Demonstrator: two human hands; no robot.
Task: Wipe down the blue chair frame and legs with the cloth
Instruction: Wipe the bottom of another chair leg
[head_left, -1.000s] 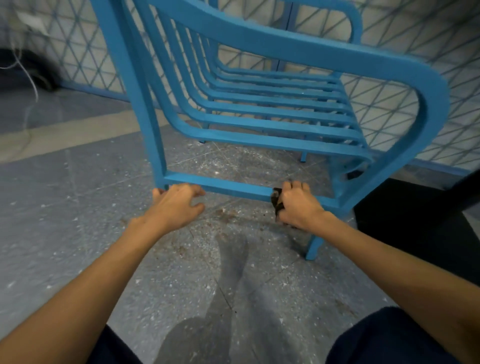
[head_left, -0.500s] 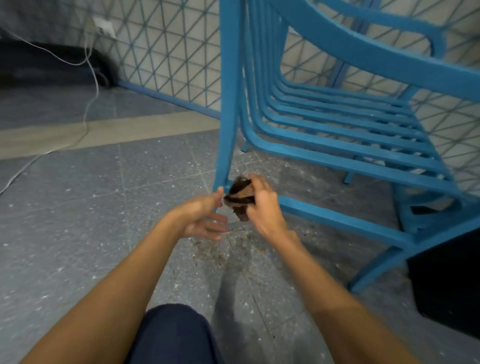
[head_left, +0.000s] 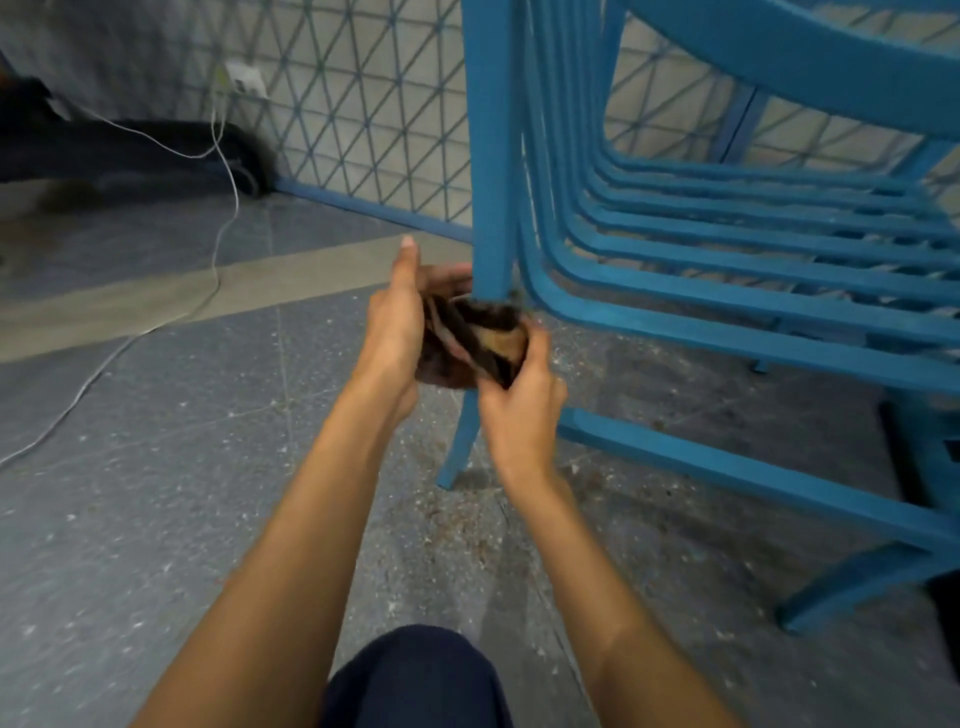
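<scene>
The blue chair (head_left: 727, 291) with a slatted seat fills the right half of the view. Its near left leg (head_left: 491, 156) runs down to the floor in the middle. A dark brown cloth (head_left: 480, 340) is bunched around that leg at seat height. My left hand (head_left: 397, 322) holds the cloth from the left, thumb pointing up. From below and the right, my right hand (head_left: 519, 400) grips the cloth's lower edge. Part of the leg is hidden behind the cloth and my hands.
Grey speckled floor (head_left: 156, 519) with dirt specks under the chair. A white cable (head_left: 218, 228) trails from a wall socket (head_left: 244, 78) across the floor at left. A blue mesh fence (head_left: 363, 104) stands behind. My dark-clad knee (head_left: 415, 675) is at the bottom.
My right hand carried the cloth from the lower crossbar leftward to the front leg. My left hand joined it there. Both hands now sit higher on the leg, and the view has shifted left.
</scene>
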